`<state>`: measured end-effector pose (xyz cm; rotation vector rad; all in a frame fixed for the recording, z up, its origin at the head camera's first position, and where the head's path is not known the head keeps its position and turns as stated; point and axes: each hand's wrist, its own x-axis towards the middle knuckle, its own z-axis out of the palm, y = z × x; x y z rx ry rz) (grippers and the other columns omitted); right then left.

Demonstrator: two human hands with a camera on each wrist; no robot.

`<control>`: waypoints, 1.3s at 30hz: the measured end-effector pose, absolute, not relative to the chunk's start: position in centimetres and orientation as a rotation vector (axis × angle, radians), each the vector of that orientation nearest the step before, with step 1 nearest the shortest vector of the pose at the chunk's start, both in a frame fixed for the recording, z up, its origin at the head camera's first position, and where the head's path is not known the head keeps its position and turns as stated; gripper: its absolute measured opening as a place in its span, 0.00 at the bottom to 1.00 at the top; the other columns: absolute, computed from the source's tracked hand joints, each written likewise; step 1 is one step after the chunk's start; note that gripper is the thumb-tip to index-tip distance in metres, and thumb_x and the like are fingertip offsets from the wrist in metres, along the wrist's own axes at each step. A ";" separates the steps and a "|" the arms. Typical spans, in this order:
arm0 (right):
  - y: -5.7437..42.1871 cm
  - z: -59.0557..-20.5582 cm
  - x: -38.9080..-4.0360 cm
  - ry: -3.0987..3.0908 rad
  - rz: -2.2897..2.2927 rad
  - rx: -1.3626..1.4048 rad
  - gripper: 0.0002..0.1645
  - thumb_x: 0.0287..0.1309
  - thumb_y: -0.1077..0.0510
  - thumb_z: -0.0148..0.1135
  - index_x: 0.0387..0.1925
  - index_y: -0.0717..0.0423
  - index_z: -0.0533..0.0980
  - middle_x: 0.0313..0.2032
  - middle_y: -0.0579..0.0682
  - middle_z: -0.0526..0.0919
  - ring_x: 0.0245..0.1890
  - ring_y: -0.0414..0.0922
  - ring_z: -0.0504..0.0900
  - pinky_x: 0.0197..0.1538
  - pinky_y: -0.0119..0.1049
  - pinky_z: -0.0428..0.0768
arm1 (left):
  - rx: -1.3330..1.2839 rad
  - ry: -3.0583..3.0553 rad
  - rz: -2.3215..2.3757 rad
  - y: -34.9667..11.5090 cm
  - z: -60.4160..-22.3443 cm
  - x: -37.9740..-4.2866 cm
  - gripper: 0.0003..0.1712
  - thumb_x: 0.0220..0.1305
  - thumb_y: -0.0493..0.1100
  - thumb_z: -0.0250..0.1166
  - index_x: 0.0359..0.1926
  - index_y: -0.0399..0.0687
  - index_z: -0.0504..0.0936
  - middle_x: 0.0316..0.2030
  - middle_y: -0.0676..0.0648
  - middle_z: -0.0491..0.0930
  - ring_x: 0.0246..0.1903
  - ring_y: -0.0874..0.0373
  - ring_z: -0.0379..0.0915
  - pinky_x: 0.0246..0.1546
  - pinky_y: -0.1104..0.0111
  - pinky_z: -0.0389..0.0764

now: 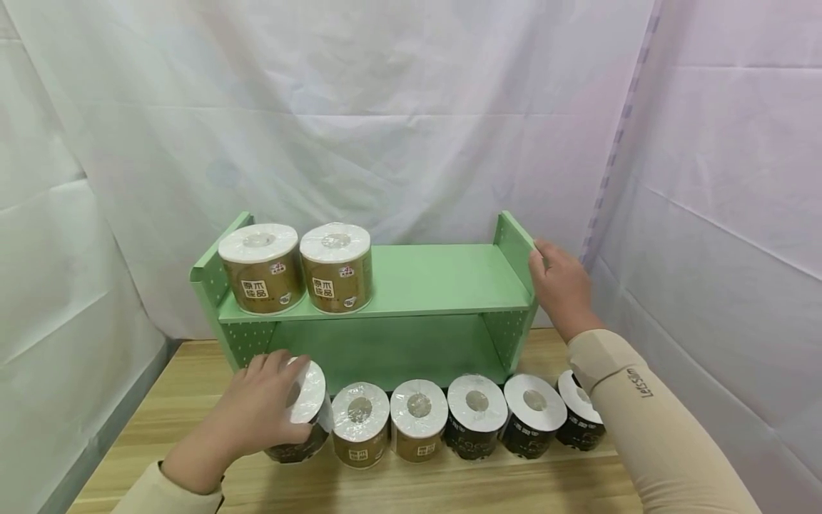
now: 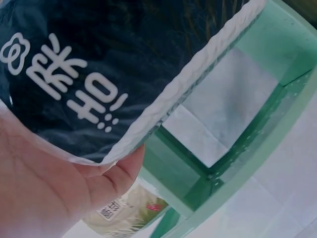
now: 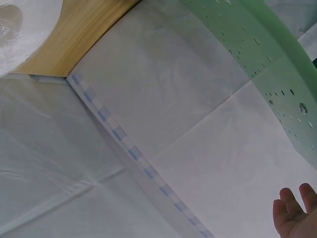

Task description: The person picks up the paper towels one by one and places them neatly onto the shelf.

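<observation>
My left hand (image 1: pixel 260 407) grips a black-wrapped toilet roll (image 1: pixel 308 392) at the left end of the row in front of the green shelf (image 1: pixel 443 278). The roll leans a little; in the left wrist view its dark wrapper (image 2: pixel 129 54) with white lettering fills the upper left, fingers (image 2: pixel 121 173) at its edge. Two brown-wrapped rolls, one at the far left (image 1: pixel 262 285) and one beside it (image 1: pixel 337 278), stand on the upper board. My right hand (image 1: pixel 561 289) is at the shelf's right side panel (image 1: pixel 515 250), its fingers loosely bent in the right wrist view.
Along the wooden table (image 1: pixel 148 435), two brown rolls, the left one (image 1: pixel 359 428) and its neighbour (image 1: pixel 417 425), stand beside three black rolls, the nearest being a black roll (image 1: pixel 475 421). White cloth (image 1: pixel 411 143) hangs behind and at both sides.
</observation>
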<state>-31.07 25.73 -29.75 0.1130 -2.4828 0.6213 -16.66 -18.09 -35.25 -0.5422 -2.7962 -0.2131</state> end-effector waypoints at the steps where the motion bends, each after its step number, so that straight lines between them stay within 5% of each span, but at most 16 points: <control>1: 25.7 -29.8 -31.0 -2.481 0.622 0.113 0.33 0.73 0.43 0.32 0.65 0.58 0.68 0.64 0.60 0.71 0.62 0.62 0.69 0.58 0.61 0.68 | -0.547 -2.796 -0.211 -18.0 -35.1 -16.6 0.50 0.29 0.57 0.72 0.59 0.43 0.75 0.52 0.33 0.72 0.49 0.34 0.69 0.43 0.40 0.73; 39: 25.3 -29.6 -30.8 -2.478 0.646 0.061 0.33 0.73 0.44 0.32 0.67 0.58 0.67 0.64 0.60 0.70 0.63 0.61 0.69 0.61 0.58 0.67 | -0.800 -2.787 -0.280 -10.9 -28.3 -16.6 0.52 0.33 0.56 0.73 0.65 0.48 0.69 0.60 0.37 0.67 0.59 0.40 0.62 0.56 0.45 0.67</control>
